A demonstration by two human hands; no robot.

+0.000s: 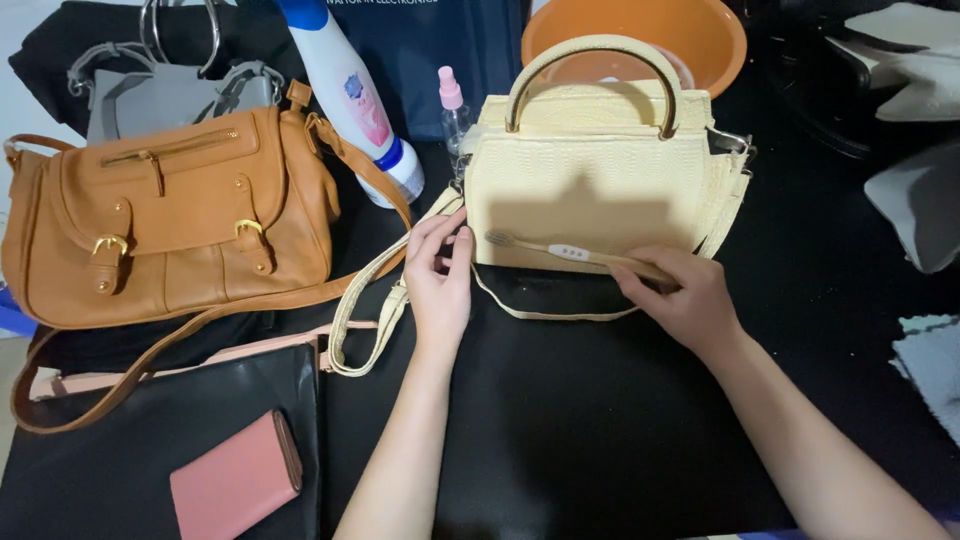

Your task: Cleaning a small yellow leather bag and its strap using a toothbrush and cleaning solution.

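A pale yellow textured handbag (590, 170) with a curved top handle stands upright on the black table. My left hand (440, 280) rests against its lower left corner, fingers touching the side where the long strap (370, 310) hangs down. My right hand (680, 295) grips the handle end of a wooden toothbrush (570, 251). The brush lies across the bag's front, bristles pointing left against the leather.
A tan leather satchel (170, 220) sits at left, with a grey bag (160, 95) behind it. A black bag (120, 450) with a pink wallet (235, 480) lies front left. A white bottle (350, 90), a small pink-capped spray bottle (453, 110) and an orange basin (640, 35) stand behind.
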